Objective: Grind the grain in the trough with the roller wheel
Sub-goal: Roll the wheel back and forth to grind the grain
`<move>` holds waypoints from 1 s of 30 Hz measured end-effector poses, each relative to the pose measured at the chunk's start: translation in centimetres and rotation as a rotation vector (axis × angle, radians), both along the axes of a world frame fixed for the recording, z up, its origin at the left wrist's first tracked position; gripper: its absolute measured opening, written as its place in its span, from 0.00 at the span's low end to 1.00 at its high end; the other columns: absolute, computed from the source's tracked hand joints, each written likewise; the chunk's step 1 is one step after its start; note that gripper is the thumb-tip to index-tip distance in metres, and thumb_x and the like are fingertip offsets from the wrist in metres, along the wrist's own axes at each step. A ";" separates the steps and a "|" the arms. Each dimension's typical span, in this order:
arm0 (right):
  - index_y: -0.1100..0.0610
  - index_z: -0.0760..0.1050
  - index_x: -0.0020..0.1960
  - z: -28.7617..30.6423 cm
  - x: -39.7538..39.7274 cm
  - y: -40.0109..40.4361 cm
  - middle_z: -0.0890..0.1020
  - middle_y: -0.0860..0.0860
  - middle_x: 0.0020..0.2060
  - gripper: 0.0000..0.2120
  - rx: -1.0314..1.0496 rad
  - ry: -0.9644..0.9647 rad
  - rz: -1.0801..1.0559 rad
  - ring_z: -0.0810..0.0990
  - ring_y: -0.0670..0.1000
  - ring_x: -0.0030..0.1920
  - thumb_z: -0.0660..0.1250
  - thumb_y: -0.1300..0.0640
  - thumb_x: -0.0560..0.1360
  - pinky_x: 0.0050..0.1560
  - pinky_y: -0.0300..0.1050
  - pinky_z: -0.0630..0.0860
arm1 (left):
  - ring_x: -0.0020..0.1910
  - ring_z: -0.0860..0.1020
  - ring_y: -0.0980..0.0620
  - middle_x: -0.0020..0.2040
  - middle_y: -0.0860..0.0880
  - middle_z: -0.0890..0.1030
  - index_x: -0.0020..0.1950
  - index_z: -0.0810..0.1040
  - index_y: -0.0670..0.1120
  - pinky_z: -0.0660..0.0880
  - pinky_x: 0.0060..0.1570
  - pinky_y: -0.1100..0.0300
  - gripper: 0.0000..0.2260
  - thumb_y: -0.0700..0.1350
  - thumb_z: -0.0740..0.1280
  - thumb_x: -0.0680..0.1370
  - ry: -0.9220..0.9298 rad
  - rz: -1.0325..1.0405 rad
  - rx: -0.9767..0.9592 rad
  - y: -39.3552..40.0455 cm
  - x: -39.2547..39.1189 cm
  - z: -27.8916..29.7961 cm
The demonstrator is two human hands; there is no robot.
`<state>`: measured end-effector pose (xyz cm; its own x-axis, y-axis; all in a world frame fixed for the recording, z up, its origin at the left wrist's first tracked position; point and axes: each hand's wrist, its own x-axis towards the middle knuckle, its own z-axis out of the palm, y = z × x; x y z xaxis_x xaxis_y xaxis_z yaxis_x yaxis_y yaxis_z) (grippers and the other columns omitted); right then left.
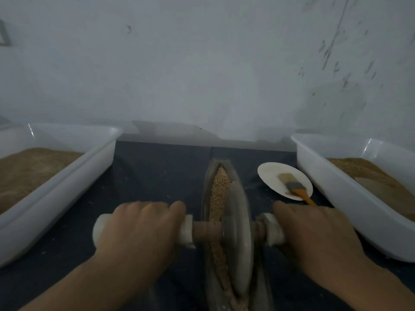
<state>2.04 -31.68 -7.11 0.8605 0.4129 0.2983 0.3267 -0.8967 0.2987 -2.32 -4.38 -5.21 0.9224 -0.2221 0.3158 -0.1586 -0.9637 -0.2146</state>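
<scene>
2 hands: left (139,223), right (314,232) gripping 1 roller wheel (238,234) axle | 1 trough (205,198) | 2 tubs (67,176)

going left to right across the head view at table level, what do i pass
Left tub of grain → left hand on the axle grip → trough → roller wheel → right hand on the other grip → right tub of grain.

Trough (207,198) at centre of the worktop (157,176), running front to back, grain (219,189) in it, roller wheel (238,221) upright inside. Left tub (67,167) at far left, right tub (336,187) at far right. Plate (272,173) between trough and right tub, brush (294,186) on it. Left hand (139,230) and right hand (314,234) on the axle ends either side of the wheel.
</scene>
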 end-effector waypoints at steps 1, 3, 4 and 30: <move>0.44 0.55 0.35 0.1 0.5 0.3 0.70 0.43 0.26 0.29 0.039 -0.029 0.022 0.67 0.45 0.26 0.78 0.47 0.56 0.22 0.37 0.59 | 0.34 0.67 0.57 0.36 0.57 0.66 0.41 0.56 0.58 0.62 0.35 0.58 0.15 0.59 0.63 0.74 -0.004 0.002 -0.005 -0.2 1.1 -0.1; 0.47 0.59 0.36 0.2 2.6 0.8 0.74 0.46 0.25 0.27 0.079 -0.091 0.009 0.69 0.46 0.25 0.79 0.48 0.57 0.24 0.36 0.52 | 0.37 0.71 0.54 0.38 0.56 0.70 0.43 0.59 0.57 0.64 0.37 0.58 0.13 0.56 0.64 0.75 -0.038 0.028 -0.005 -0.6 4.2 -0.2; 0.49 0.62 0.37 0.0 4.2 0.9 0.75 0.46 0.28 0.21 0.105 -0.106 -0.002 0.72 0.48 0.28 0.76 0.48 0.63 0.25 0.38 0.58 | 0.39 0.74 0.53 0.41 0.55 0.74 0.43 0.61 0.56 0.65 0.37 0.57 0.11 0.54 0.65 0.75 -0.056 0.049 -0.005 -0.9 5.9 0.0; 0.51 0.61 0.45 2.1 7.6 2.9 0.79 0.49 0.40 0.14 0.011 -0.156 -0.055 0.76 0.52 0.36 0.67 0.53 0.74 0.26 0.43 0.50 | 0.34 0.70 0.53 0.36 0.55 0.71 0.42 0.63 0.56 0.65 0.35 0.57 0.11 0.55 0.66 0.75 -0.128 0.063 -0.109 -0.3 9.8 -1.7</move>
